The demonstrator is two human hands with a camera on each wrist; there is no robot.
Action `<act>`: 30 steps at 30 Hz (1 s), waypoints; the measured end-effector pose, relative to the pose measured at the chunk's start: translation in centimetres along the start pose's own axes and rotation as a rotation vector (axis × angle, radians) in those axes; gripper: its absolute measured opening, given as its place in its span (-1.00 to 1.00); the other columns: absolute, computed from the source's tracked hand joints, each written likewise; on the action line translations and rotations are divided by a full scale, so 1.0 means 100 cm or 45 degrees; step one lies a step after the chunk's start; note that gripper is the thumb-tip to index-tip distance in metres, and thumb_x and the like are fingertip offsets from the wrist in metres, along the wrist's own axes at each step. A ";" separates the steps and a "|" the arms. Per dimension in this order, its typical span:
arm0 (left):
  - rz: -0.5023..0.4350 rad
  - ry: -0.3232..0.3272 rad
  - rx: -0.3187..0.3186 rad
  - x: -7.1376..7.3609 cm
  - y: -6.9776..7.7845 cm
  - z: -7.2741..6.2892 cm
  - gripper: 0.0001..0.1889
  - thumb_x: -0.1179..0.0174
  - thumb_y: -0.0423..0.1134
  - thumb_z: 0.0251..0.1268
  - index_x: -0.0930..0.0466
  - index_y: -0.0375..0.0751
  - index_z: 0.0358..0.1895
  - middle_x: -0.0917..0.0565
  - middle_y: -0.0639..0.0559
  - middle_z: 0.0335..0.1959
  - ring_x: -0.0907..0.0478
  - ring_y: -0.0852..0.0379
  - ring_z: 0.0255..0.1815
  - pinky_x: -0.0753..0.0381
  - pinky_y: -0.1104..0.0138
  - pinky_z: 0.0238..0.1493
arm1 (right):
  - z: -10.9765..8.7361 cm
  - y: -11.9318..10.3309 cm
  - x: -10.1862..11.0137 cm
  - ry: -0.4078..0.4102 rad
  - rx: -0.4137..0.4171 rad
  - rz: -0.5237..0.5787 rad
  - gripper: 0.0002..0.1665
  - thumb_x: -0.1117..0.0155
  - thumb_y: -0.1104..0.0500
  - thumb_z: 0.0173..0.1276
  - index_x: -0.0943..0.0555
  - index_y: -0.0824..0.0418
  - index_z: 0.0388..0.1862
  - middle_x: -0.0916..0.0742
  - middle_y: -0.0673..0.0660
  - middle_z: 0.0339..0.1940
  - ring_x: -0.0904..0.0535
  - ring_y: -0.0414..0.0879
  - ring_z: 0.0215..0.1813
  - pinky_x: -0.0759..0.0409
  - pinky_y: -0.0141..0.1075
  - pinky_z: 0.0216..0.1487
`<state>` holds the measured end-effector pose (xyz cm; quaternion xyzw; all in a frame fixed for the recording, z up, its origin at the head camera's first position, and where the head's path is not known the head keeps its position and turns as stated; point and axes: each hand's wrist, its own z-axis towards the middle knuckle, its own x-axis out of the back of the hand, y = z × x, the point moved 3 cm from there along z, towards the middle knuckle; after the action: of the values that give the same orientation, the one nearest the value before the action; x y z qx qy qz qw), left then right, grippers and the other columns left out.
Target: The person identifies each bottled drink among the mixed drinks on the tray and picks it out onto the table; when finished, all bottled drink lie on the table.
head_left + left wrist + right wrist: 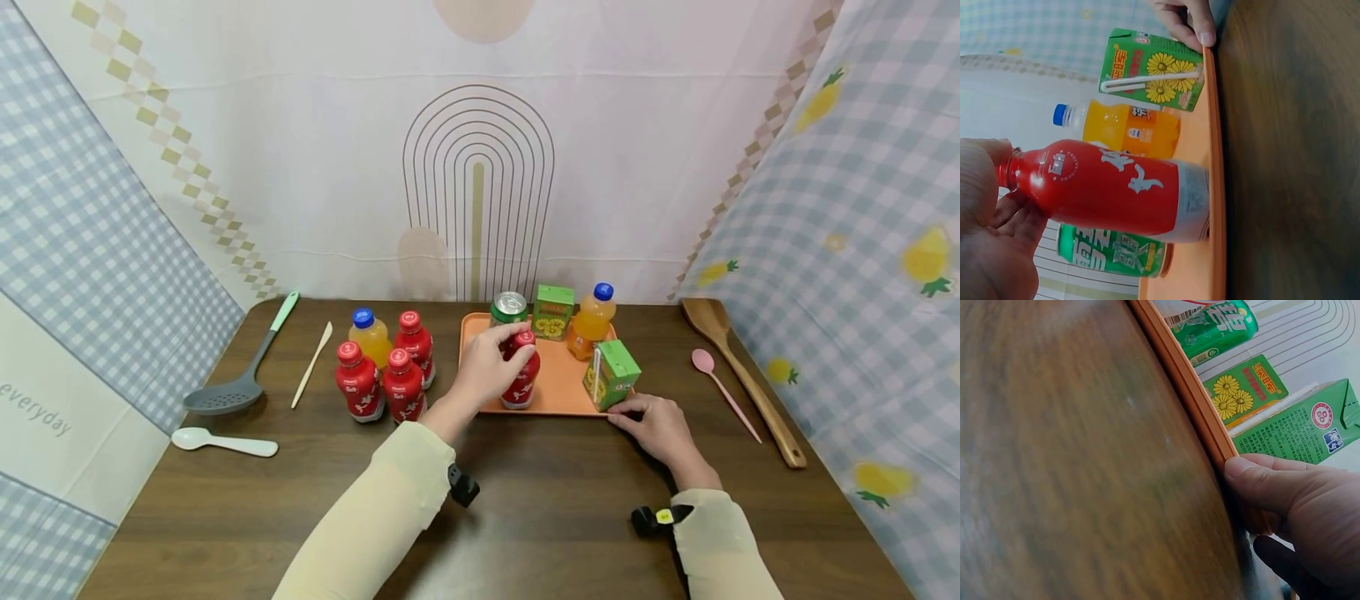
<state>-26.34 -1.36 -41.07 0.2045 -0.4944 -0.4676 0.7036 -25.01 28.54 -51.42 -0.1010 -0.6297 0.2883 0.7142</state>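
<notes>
My left hand (pixel 489 367) grips a red bottle (pixel 1116 187) by its neck and cap, with the thumb and fingers around the top. The bottle stands upright at the front of the orange tray (pixel 558 379). At the tray's front right corner, my right hand (pixel 657 423) pinches the rim, thumb on the near side. Beside that hand stands a green drink carton (pixel 615 377) with a straw on its side. A green can (pixel 1113 250), a second green carton (pixel 553 312) and an orange juice bottle (pixel 592 323) with a blue cap stand further back on the tray.
Left of the tray, several red bottles (pixel 405 387) cluster with another juice bottle (pixel 371 335). A slotted turner (pixel 232 394), white spoon (pixel 225 442) and light wooden knife (pixel 312 365) lie at the left. At the right lie a pink spoon (pixel 723 387) and wooden spatula (pixel 750 392).
</notes>
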 end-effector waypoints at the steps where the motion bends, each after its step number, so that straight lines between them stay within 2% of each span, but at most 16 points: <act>1: 0.000 0.011 -0.003 -0.001 0.000 -0.001 -0.62 -0.29 -0.16 0.26 -0.61 -0.11 0.14 -0.69 0.01 -0.03 -0.60 0.19 -0.09 -0.63 0.30 -0.08 | 0.000 0.000 0.000 0.001 0.001 0.002 -0.93 -0.45 0.03 0.19 -0.79 -0.05 -0.36 -0.76 0.01 -0.25 -0.66 0.00 -0.13 -0.55 0.06 -0.04; 12: -0.041 0.100 -0.029 -0.005 -0.003 -0.006 -0.56 -0.37 -0.22 0.17 -0.60 -0.16 0.14 -0.67 -0.02 -0.01 -0.60 0.16 -0.06 -0.62 0.29 -0.03 | 0.001 -0.001 -0.001 -0.012 -0.007 0.004 -0.94 -0.44 0.05 0.20 -0.79 -0.06 -0.34 -0.76 0.03 -0.18 -0.65 0.02 -0.06 -0.54 0.07 0.01; 21: -0.089 0.114 0.001 -0.008 -0.004 -0.008 -0.55 -0.38 -0.24 0.16 -0.61 0.00 0.16 -0.66 0.01 0.04 -0.59 0.16 0.00 -0.61 0.28 0.01 | 0.000 0.000 -0.001 -0.017 -0.021 0.012 -0.94 -0.45 0.05 0.19 -0.78 -0.06 -0.34 -0.76 -0.01 -0.23 -0.65 -0.02 -0.11 -0.56 0.04 -0.03; 30: -0.119 0.130 0.017 -0.008 -0.005 -0.010 -0.56 -0.39 -0.24 0.15 -0.62 -0.03 0.15 -0.65 0.00 0.06 -0.58 0.14 0.01 -0.61 0.25 0.01 | -0.001 0.000 -0.001 -0.009 -0.023 0.020 -0.95 -0.45 0.04 0.19 -0.78 -0.06 -0.36 -0.76 -0.02 -0.25 -0.66 -0.04 -0.13 -0.57 0.03 -0.05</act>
<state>-25.77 -1.07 -42.24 0.2555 -0.4509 -0.4856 0.7040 -24.97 28.55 -51.52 -0.1111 -0.6340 0.2885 0.7088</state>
